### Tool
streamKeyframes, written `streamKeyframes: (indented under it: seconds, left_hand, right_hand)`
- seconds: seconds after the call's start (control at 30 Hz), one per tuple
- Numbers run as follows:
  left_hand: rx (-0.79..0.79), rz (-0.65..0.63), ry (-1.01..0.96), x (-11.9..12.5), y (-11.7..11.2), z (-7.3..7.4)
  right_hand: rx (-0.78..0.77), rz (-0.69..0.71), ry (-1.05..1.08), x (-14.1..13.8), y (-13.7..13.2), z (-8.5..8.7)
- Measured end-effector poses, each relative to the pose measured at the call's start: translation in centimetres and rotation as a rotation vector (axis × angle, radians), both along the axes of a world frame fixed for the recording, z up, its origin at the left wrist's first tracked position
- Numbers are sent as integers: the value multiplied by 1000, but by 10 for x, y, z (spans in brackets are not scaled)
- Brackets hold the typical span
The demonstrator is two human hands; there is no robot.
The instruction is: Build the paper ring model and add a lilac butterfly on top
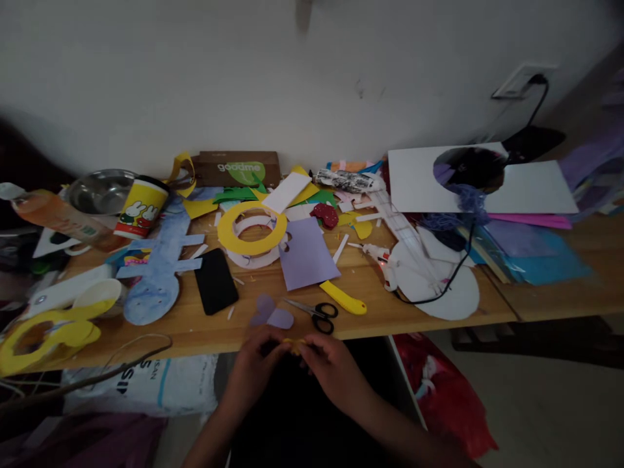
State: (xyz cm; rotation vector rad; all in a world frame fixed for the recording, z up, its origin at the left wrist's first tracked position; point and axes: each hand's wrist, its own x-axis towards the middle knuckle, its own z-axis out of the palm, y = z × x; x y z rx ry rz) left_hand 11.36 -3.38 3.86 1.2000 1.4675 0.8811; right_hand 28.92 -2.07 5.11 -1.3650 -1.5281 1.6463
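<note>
At the near edge of the cluttered wooden table (195, 325), the left hand (256, 357) and right hand (329, 364) pinch a small yellow scrap (294, 342) between meeting fingertips, scissors (314, 314) just beyond.

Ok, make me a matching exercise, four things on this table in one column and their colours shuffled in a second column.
Things:
1. ring
2. phone
3. cup
4. sheet

Colours:
A. black
B. lilac
C. plain yellow
D. yellow with white rabbits

Pairs: 1-C, 2-A, 3-D, 4-B
</note>
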Motion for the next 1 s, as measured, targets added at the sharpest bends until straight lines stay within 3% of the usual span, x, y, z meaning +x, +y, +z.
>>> streamKeyframes:
  seconds: [0.07, 0.13, 0.23, 0.3, 0.43, 0.57, 0.67, 0.77, 0.83, 0.87, 1.0]
  left_hand:
    - [28, 38, 86, -5, 1, -1]
    - [117, 27, 240, -15, 5, -4]
    - [335, -142, 548, -34, 9, -15]
    - [440, -258, 728, -41, 5, -25]
    - [467, -228, 1004, -26, -17, -38]
    - [385, -222, 1163, 7, -31, -35]
    - [369, -299, 1151, 20, -24, -33]
    - [385, -230, 985, 20, -14, -34]
    - [389, -158, 795, 16, -11, -32]
    - [377, -122, 693, 14, -11, -29]
    - [234, 69, 343, 6, -14, -17]
  right_hand:
    - [2, 34, 2, 0, 3, -1]
    - [200, 33, -102, 4, 6, -3]
    - [608, 69, -392, 17, 5, -10]
    - [740, 132, -592, 28, 3, -20]
    - [808, 209, -775, 43, 3, -39]
    - [844, 222, -778, 48, 27, -51]
    - [860, 245, -784, 47, 51, -52]
    - [871, 250, -708, 47, 58, -42]
    - [846, 150, -609, 53, 51, -32]
    - [827, 32, -566, 60, 46, -29]
    - [759, -611, -621, 102, 40, -36]
